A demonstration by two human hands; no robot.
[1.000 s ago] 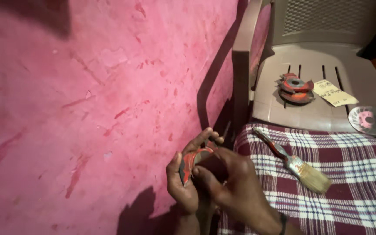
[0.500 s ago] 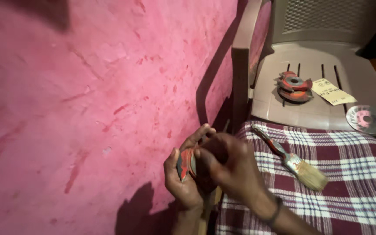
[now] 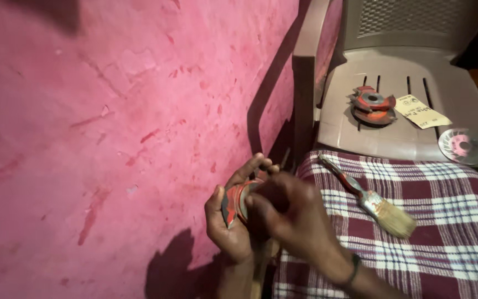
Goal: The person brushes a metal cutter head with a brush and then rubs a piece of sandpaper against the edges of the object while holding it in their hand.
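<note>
— What's in the hands?
— A red, toothed metal cutter disc (image 3: pixel 234 202), cupped in the left hand (image 3: pixel 229 221), fingers curled round its rim. The right hand (image 3: pixel 289 213) closes over its face, beside the rough pink wall (image 3: pixel 112 138).
— And nearby?
— A bristly paintbrush (image 3: pixel 369 197) on checked cloth (image 3: pixel 432 221); a matching cutter (image 3: pixel 373 105) on the plastic chair (image 3: pixel 410 138).

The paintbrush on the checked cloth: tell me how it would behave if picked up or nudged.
The paintbrush looks light and stiff along its slim handle, so it should lift easily. Its splayed pale bristles would probably flex under pressure. Lying flat on the soft checked cloth, it seems more likely to slide or pivot than roll.
</note>
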